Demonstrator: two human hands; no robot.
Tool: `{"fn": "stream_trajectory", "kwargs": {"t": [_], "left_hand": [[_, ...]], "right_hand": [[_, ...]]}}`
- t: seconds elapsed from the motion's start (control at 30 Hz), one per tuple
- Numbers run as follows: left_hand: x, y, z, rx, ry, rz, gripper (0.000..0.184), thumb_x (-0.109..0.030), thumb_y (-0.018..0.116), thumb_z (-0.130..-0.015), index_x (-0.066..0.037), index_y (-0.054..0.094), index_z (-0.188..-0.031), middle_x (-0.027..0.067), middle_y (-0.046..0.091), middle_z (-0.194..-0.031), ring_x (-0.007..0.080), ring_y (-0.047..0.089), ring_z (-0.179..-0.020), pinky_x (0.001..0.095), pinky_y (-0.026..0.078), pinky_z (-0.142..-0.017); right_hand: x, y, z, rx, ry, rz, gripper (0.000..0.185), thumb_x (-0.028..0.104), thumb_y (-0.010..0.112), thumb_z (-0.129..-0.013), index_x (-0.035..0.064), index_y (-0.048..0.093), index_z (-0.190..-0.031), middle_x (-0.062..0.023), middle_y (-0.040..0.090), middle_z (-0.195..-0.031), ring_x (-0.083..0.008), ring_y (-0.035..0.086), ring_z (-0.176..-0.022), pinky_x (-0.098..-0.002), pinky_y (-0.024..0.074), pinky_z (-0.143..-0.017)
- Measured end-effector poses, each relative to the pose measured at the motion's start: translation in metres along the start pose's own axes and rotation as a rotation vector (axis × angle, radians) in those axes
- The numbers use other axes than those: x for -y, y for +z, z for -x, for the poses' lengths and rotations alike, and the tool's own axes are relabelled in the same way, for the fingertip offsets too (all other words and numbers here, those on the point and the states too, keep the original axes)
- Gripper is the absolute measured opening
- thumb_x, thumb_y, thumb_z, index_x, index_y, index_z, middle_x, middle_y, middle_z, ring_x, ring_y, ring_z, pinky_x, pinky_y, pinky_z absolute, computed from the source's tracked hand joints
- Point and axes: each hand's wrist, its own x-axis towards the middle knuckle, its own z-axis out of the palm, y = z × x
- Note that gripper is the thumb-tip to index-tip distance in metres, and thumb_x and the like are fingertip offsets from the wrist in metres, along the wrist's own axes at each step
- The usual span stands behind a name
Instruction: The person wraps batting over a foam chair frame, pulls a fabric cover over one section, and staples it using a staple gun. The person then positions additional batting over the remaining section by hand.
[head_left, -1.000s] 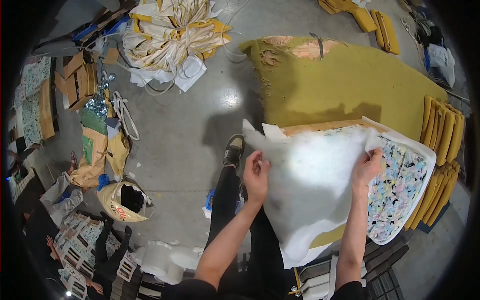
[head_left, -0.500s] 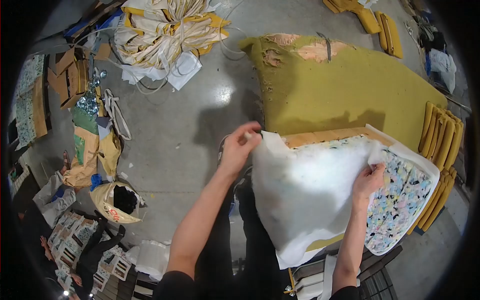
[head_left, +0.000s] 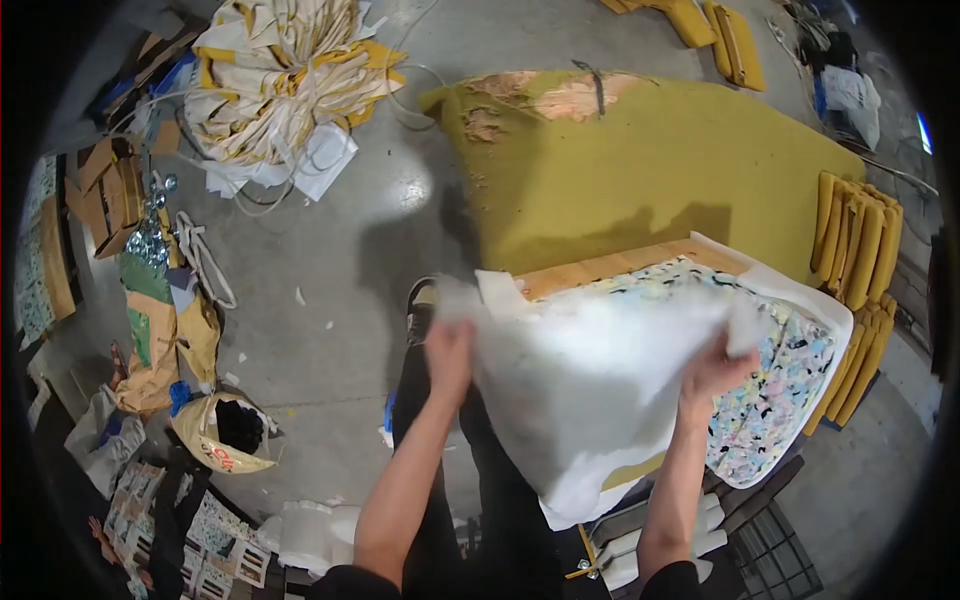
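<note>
A thin white batting sheet (head_left: 590, 380) is stretched between my two hands, over a panel of speckled multicoloured foam (head_left: 775, 400). My left hand (head_left: 450, 355), slightly blurred, is closed on the sheet's left corner, just off the panel's edge. Closed on the sheet's right side is my right hand (head_left: 712, 375), above the foam. A bare wooden strip (head_left: 620, 270) runs along the panel's far edge, and white lining shows around its rim. Underneath lies a worn olive-green padded surface (head_left: 650, 170) with torn patches at its far left.
Mustard cushions (head_left: 860, 240) are stacked at the right. A heap of cream and yellow fabric (head_left: 285, 85) lies on the floor at the far left, near a cardboard box (head_left: 115, 195). An open sack (head_left: 220, 435) with black contents stands left. Another person's hand (head_left: 103, 540) shows at lower left.
My left hand has taken hold of the sheet's left corner and drawn it up and toward me. My right hand keeps its grip, and the sheet has lifted. The view has shifted slightly.
</note>
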Motion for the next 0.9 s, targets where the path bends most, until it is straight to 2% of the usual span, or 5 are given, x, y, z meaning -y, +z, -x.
{"fn": "stream_trajectory", "kwargs": {"t": [0.13, 0.5, 0.67, 0.77, 0.9], "left_hand": [[-0.020, -0.041, 0.092, -0.416, 0.663, -0.183, 0.023, -0.018, 0.060, -0.106, 0.001, 0.058, -0.121, 0.0139, 0.067, -0.118, 0.0214, 0.066, -0.104, 0.0406, 0.055, -0.091], [0.090, 0.024, -0.100, 0.016, 0.430, -0.595, 0.030, -0.020, 0.064, -0.104, -0.001, 0.058, -0.127, 0.0073, 0.061, -0.123, 0.0178, 0.058, -0.112, 0.0355, 0.047, -0.103], [-0.030, -0.024, -0.042, -0.779, 0.518, -0.457, 0.025, -0.007, 0.060, -0.103, 0.000, 0.057, -0.127, 0.0097, 0.061, -0.119, 0.0205, 0.059, -0.109, 0.0336, 0.047, -0.100], [-0.132, 0.107, 0.053, 0.186, 1.393, -1.038, 0.022, 0.001, 0.064, -0.087, -0.002, 0.067, -0.108, 0.0112, 0.067, -0.104, 0.0273, 0.064, -0.092, 0.0390, 0.051, -0.083], [-0.074, 0.247, 0.004, 0.976, 1.415, -1.214, 0.032, -0.018, 0.068, -0.082, -0.010, 0.069, -0.114, 0.0041, 0.063, -0.109, 0.0230, 0.061, -0.108, 0.0413, 0.049, -0.096]], "right_hand": [[0.105, -0.067, -0.048, 0.029, 0.669, -1.342, 0.045, 0.048, 0.039, -0.109, 0.0081, 0.058, -0.116, -0.0029, 0.061, -0.113, -0.0200, 0.063, -0.111, -0.0449, 0.0458, -0.111], [0.012, 0.014, -0.005, 0.096, -0.098, 0.273, 0.019, -0.005, 0.081, -0.082, 0.0023, 0.067, -0.092, -0.0156, 0.075, -0.095, -0.0303, 0.072, -0.084, -0.0356, 0.0558, -0.074], [0.025, 0.020, -0.016, 0.081, -0.151, 0.248, 0.034, -0.012, 0.072, -0.066, 0.0087, 0.064, -0.092, -0.0072, 0.075, -0.095, -0.0257, 0.070, -0.077, -0.0350, 0.0514, -0.064], [0.028, 0.018, -0.013, 0.129, -0.118, 0.208, 0.030, -0.009, 0.073, -0.070, 0.0070, 0.065, -0.095, -0.0100, 0.074, -0.100, -0.0295, 0.068, -0.079, -0.0382, 0.0520, -0.064], [0.056, -0.003, -0.028, 0.169, 0.039, 0.167, 0.035, -0.007, 0.073, -0.075, 0.0037, 0.067, -0.108, -0.0141, 0.072, -0.107, -0.0331, 0.070, -0.086, -0.0415, 0.0541, -0.068]]}}
